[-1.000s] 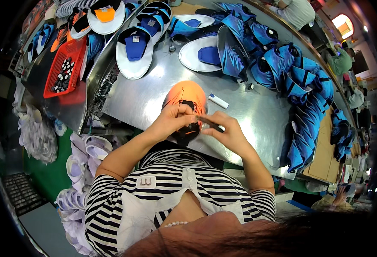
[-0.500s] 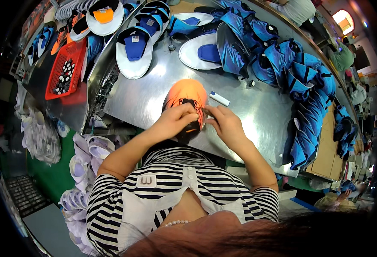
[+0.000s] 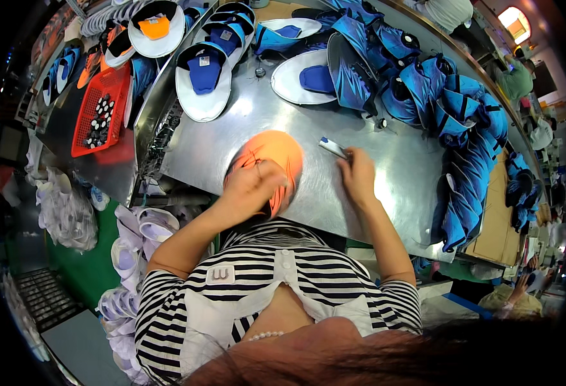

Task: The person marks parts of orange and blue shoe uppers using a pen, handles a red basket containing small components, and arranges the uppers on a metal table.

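An orange shoe upper point(image 3: 273, 147) with dark markings rests at the near edge of the metal table, in front of my body. My left hand point(image 3: 254, 188), somewhat blurred, lies over it with fingers curled, gripping it and hiding its middle. To the right, my right hand point(image 3: 360, 177) has thumb and fingers at the near end of a small white stick-shaped tool point(image 3: 332, 147) with a blue tip, which lies on the tabletop. The fingers cover that end, and I cannot make out the tool's exact kind.
White-soled blue shoe uppers point(image 3: 204, 83) stand at the back of the metal table point(image 3: 398, 193). A long pile of blue uppers point(image 3: 466, 186) runs down its right side. At left, a red basket point(image 3: 123, 96) holds small black-and-white pieces. White shoe parts point(image 3: 128, 254) are stacked lower left.
My right hand has left the orange upper and moved right to the white tool. The upper has shifted left and turned under my left hand, its dark opening now mostly hidden.
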Tool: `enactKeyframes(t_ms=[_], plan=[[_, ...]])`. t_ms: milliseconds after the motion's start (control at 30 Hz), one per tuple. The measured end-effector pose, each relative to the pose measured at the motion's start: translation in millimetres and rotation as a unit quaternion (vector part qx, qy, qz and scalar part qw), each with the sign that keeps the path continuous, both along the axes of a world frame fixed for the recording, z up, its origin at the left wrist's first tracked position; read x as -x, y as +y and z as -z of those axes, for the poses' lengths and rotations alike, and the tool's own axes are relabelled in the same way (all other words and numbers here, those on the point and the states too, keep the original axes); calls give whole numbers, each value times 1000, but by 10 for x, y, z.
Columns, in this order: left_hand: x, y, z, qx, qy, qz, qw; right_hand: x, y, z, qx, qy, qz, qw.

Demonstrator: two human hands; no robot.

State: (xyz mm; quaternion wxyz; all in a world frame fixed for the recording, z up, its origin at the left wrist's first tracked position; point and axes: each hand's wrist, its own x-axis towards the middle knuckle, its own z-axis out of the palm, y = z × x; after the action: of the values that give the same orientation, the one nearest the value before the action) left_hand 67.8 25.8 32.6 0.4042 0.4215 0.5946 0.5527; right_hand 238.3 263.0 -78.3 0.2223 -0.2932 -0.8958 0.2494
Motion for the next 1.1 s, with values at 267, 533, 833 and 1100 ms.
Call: enactKeyframes(t_ms=[267, 533, 833, 1100], plan=[[315, -210, -503, -186, 232, -153, 942, 16, 210, -222, -258, -36, -34, 965], [399, -250, -21, -33, 484, 147, 862, 447, 145, -49, -224, -64, -143, 962], [166, 53, 307, 5, 55, 24, 998, 688, -725, -220, 213, 110, -176, 955], [142, 156, -281, -15, -254, -5, 967, 566, -805, -730, 405, 154, -184, 882]])
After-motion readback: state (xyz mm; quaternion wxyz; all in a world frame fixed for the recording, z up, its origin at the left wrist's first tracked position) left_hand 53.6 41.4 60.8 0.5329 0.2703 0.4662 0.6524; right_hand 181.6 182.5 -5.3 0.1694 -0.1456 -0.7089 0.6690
